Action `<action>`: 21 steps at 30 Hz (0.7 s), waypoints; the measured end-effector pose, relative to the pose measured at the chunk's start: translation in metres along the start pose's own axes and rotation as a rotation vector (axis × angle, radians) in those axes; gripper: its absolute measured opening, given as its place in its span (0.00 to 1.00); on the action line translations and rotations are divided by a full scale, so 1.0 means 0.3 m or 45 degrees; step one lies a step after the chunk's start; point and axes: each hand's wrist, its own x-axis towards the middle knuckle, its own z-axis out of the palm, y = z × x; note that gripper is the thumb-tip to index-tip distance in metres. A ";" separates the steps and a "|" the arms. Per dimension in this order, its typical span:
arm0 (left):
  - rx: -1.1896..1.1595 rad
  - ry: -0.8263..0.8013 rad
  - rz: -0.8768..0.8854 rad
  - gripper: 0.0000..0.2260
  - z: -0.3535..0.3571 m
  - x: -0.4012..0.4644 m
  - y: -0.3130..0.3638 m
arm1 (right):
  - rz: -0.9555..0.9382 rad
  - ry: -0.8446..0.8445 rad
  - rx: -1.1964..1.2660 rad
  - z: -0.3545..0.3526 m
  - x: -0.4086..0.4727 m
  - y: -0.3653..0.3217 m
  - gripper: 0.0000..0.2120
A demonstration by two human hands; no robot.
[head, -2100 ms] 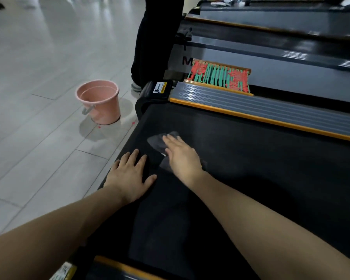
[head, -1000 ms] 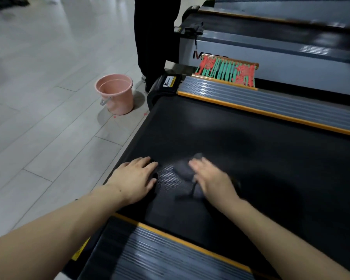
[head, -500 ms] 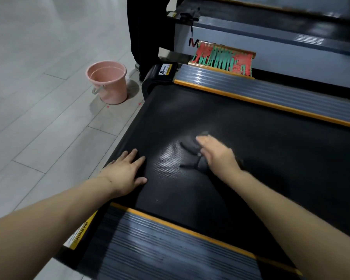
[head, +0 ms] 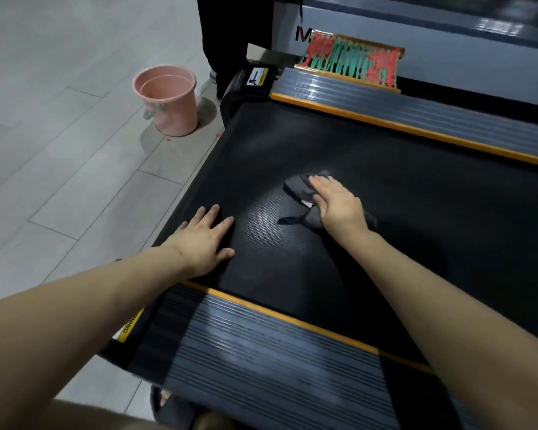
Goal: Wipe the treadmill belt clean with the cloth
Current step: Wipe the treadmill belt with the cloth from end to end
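Shifted slightly since earlier, right hand (head: pixel 339 206) lies flat, fingers extended, pressing the grey cloth (head: pixel 302 189) — bunched at its ten o'clock — onto the treadmill belt (head: pixel 416 212); left hand (head: pixel 204 240) open, palm-down.

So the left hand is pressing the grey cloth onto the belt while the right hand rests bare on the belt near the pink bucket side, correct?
Hands are swapped. In the head view the right hand presses the grey cloth onto the belt; the left hand rests bare on the belt at the edge nearer the pink bucket.
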 end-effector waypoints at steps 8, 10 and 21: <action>0.020 -0.065 0.013 0.34 -0.009 0.025 0.001 | -0.781 -0.519 0.172 -0.046 -0.431 -0.166 0.22; 0.005 -0.058 0.038 0.32 -0.004 0.029 -0.020 | -0.810 -0.462 0.135 -0.023 -0.333 -0.125 0.20; -0.238 0.009 -0.154 0.30 -0.018 0.082 -0.103 | -0.580 -0.105 -0.014 0.036 -0.139 -0.208 0.20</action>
